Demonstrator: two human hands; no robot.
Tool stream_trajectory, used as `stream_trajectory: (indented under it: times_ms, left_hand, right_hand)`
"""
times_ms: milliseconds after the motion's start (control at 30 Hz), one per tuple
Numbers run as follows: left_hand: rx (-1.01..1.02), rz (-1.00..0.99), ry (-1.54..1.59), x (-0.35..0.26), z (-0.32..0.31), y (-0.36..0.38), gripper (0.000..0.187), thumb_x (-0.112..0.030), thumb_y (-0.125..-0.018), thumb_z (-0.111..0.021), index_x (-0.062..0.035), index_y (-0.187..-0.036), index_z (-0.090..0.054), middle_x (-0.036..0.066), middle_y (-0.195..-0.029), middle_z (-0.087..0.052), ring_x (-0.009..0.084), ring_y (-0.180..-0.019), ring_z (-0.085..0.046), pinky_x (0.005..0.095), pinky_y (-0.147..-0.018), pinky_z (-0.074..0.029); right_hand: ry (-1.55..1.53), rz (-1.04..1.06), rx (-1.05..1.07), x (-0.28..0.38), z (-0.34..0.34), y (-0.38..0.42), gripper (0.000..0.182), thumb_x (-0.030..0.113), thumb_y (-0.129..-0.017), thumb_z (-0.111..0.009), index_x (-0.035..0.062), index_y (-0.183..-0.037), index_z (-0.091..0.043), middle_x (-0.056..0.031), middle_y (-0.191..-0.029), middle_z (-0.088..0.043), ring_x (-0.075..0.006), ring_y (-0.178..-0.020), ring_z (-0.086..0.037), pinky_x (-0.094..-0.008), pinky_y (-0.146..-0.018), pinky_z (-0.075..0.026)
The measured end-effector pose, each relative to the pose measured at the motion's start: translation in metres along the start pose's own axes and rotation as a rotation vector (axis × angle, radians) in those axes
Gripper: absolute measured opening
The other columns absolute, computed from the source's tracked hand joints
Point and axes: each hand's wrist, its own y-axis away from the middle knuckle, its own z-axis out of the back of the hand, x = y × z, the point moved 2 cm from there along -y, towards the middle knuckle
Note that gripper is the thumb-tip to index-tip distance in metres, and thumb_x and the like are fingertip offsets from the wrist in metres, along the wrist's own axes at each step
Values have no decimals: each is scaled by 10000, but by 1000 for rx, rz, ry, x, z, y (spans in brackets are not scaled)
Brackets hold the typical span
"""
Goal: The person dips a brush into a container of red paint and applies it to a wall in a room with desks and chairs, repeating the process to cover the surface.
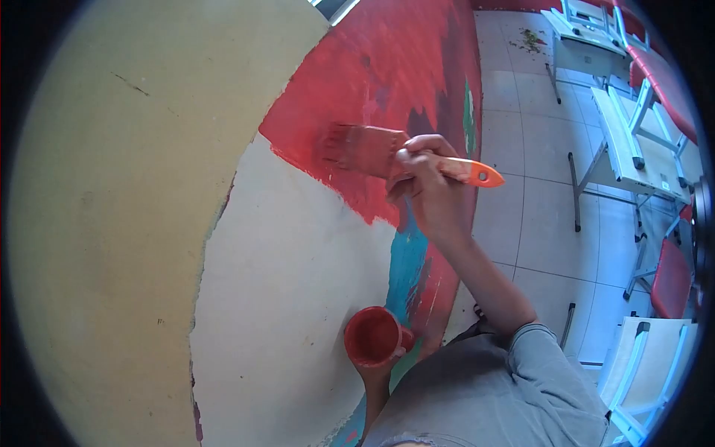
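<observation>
My right hand (426,185) grips a wide paintbrush (372,149) with an orange handle. Its red-loaded bristles press against the wall (298,253) at the edge between fresh red paint (380,74) and the cream surface. Low down, my left hand (376,372) holds a small cup (372,335) filled with red paint, close to the wall. A teal patch (406,264) runs down the wall between the brush and the cup.
A paler cream wall section (112,223) fills the left. White tiled floor (536,216) lies to the right. Several white school desks (633,149) and red chairs (670,279) stand along the right side.
</observation>
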Motion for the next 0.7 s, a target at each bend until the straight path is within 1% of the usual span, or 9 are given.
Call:
stream_trajectory:
  times_ms: [133, 267, 367, 400, 500, 533, 633, 667, 700]
  left_hand:
    - [9, 16, 31, 1, -2, -1, 877, -175, -453, -872, -79, -1192, -408, 69, -1136, -514, 215, -1030, -511, 355, -846, -465]
    - [38, -21, -16, -2, -4, -3, 875, -172, -460, -869, -81, -1197, -405, 69, -1138, -512, 215, -1038, -506, 356, -848, -465]
    - [50, -30, 14, -4, -10, -5, 870, -164, -461, -867, -81, -1195, -408, 69, -1137, -512, 214, -1039, -505, 355, -845, -464]
    - [54, -29, 42, -4, -12, -5, 868, -161, -460, -867, -81, -1193, -409, 69, -1136, -512, 214, -1039, -505, 355, -843, -464]
    - [91, -12, 100, -3, -13, -3, 865, -157, -457, -867, -81, -1190, -413, 71, -1136, -511, 215, -1036, -506, 357, -845, -462]
    - [90, -12, 99, -2, -13, -6, 867, -157, -456, -867, -81, -1190, -412, 70, -1136, -510, 215, -1036, -506, 358, -845, -462]
    - [73, 10, 62, -1, -7, -1, 870, -158, -453, -867, -81, -1190, -412, 68, -1137, -511, 214, -1035, -507, 358, -845, -462]
    - [67, 3, 51, -2, -8, -1, 870, -158, -453, -867, -81, -1190, -412, 68, -1135, -511, 213, -1034, -507, 358, -846, -461]
    - [61, -6, 41, -3, -9, 0, 870, -157, -452, -866, -82, -1190, -413, 67, -1134, -512, 212, -1034, -507, 357, -846, -461]
  right_hand:
    - [309, -35, -64, -27, 21, 27, 49, 1, -792, -504, 26, -819, -537, -25, -768, -554, -81, -655, -570, -231, -462, -518]
    - [79, 27, -122, -1, 13, 29, 53, -8, -787, -509, 25, -814, -542, -22, -763, -552, -79, -650, -570, -228, -475, -518]
    - [222, 118, -53, -4, -3, 22, 52, -2, -789, -511, 25, -818, -543, -19, -789, -554, -83, -665, -572, -232, -478, -520]
    - [153, -14, -71, -12, -3, 23, 45, 0, -789, -511, 21, -814, -543, -15, -801, -552, -88, -659, -575, -239, -481, -522]
    - [235, -37, -159, -6, 6, 32, 36, 4, -789, -517, 19, -807, -544, -14, -791, -547, -89, -653, -579, -239, -480, -522]
    - [199, -99, -161, -2, 10, 34, 32, 14, -790, -530, 17, -818, -545, -10, -779, -535, -85, -663, -576, -237, -478, -520]
    - [112, 56, -76, 12, -15, 27, 46, 28, -790, -540, 37, -829, -518, -15, -819, -523, -107, -690, -568, -273, -453, -502]
    - [68, 68, -14, 12, -23, 21, 26, 38, -794, -548, 33, -814, -533, 7, -837, -507, -94, -708, -543, -273, -460, -509]
    - [131, 55, -20, 9, -20, 21, 23, 40, -796, -545, 32, -816, -535, 5, -835, -507, -93, -712, -544, -273, -463, -511]
